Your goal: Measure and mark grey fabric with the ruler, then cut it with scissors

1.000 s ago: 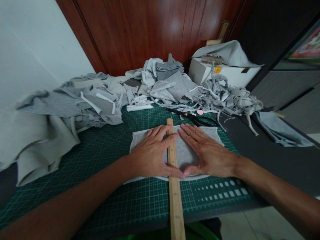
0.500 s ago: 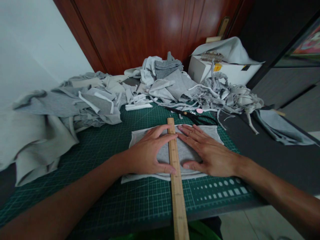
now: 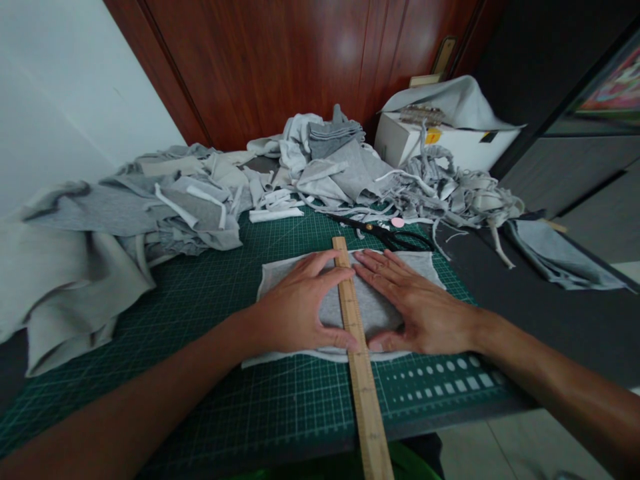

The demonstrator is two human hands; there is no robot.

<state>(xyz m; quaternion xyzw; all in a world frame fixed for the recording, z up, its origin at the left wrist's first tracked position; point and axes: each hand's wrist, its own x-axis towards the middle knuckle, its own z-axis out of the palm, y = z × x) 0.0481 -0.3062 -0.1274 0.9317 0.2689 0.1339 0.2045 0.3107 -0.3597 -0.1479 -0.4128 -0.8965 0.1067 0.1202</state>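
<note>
A wooden ruler lies lengthwise across a grey piece of fabric, its near end running past the table's front edge. My left hand rests over the fabric's left half, fingers spread, with thumb and fingertips on the ruler. On the right half my right hand lies flat, fingers stretched out and its fingertips close beside the ruler. The fabric's pale edges show around both hands; parts of it are covered by them. Just beyond the fabric is a pair of black scissors.
Under the fabric is a green cutting mat. Grey cloth is heaped at the left, with more folded fabric at the back. Cut strips lie tangled before a white box. A pink disc sits by the scissors.
The ruler has turned slightly, its near end swinging to the right. My left thumb has shifted a little right with it; my right hand stays almost in place.
</note>
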